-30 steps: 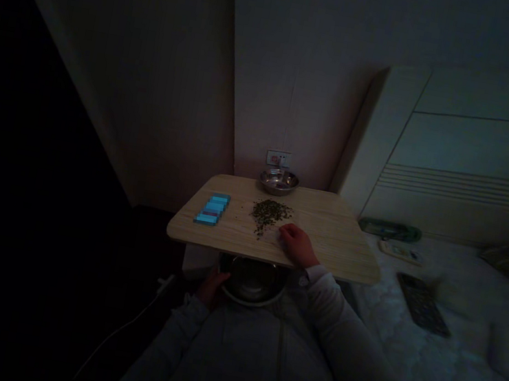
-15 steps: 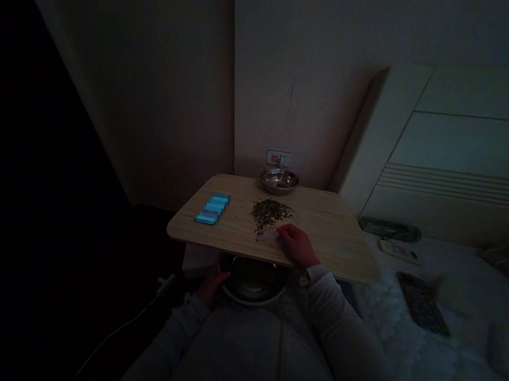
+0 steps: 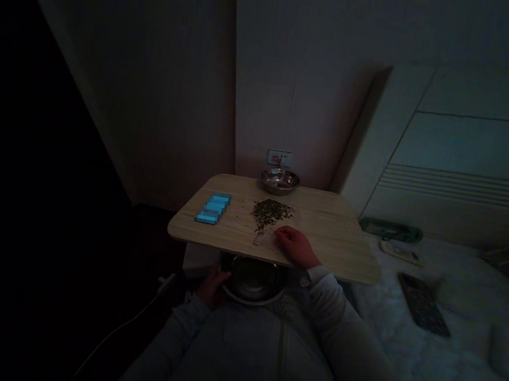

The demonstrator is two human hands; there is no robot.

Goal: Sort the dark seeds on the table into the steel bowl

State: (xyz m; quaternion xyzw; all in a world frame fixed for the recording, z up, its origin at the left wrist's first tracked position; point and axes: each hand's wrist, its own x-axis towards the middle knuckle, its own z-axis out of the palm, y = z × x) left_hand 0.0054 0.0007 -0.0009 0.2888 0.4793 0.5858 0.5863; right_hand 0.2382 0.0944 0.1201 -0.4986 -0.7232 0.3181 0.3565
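My left hand (image 3: 211, 288) is closed on the left rim of a metal bowl (image 3: 251, 287), held in my lap just below the table's front edge. Above the table (image 3: 335, 237), my right hand (image 3: 297, 247) pinches a thin, translucent piece that looks like plastic (image 3: 265, 240); its exact kind is hard to make out in the dim light. Just beyond it lies a loose pile of small dark green grains (image 3: 270, 212), with a few stray ones toward the front.
A second metal bowl (image 3: 278, 188) stands at the table's back edge, below a wall socket (image 3: 278, 157). A phone with a lit, blurred screen (image 3: 213, 208) lies at the left. To the right, a bed holds a dark patterned flat object (image 3: 422, 304) and a green bottle-like item (image 3: 390, 229).
My right hand has shifted slightly left and down with the translucent piece, which now lies flatter near the table's front. My left hand and the bowl stay put.
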